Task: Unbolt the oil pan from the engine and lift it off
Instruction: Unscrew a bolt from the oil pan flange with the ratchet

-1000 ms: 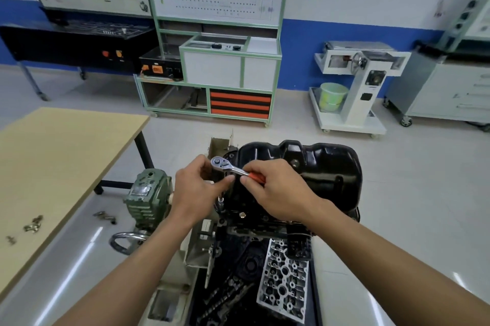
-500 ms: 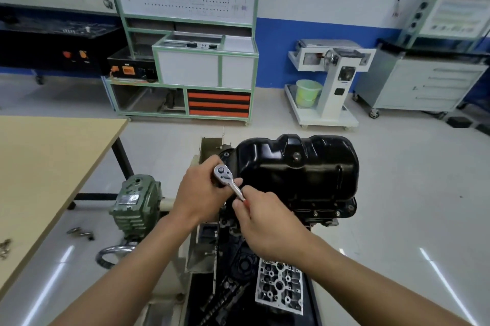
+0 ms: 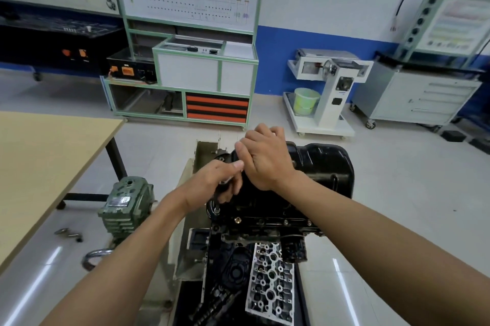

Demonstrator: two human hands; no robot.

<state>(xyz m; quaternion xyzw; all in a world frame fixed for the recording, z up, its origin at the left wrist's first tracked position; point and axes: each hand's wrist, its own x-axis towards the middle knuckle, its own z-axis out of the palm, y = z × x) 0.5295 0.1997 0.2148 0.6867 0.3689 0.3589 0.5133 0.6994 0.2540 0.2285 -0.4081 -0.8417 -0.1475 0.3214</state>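
Loose bolts [image 3: 68, 233] are lying on the floor, so unbolting is seemingly progressing. The left hand [image 3: 212, 184] is pinching a small metal piece [image 3: 225, 181] at the edge of the oil pan [image 3: 323, 166]; the right hand [image 3: 265, 160] is curling over something hidden. Glossy black, the pan is sitting atop the engine [image 3: 265, 223], a flange bolt [image 3: 237, 219] remaining

From where I stand I count two hands, a left hand [image 3: 212, 185] and a right hand [image 3: 265, 164]. There is one black oil pan [image 3: 323, 166], one engine [image 3: 265, 215] and one silver cylinder head [image 3: 270, 280] near. At left are one table [image 3: 39, 166] and one green gearbox [image 3: 124, 203]. At the far right stand one green bucket [image 3: 305, 100] and one grey drawer cabinet [image 3: 424, 97].
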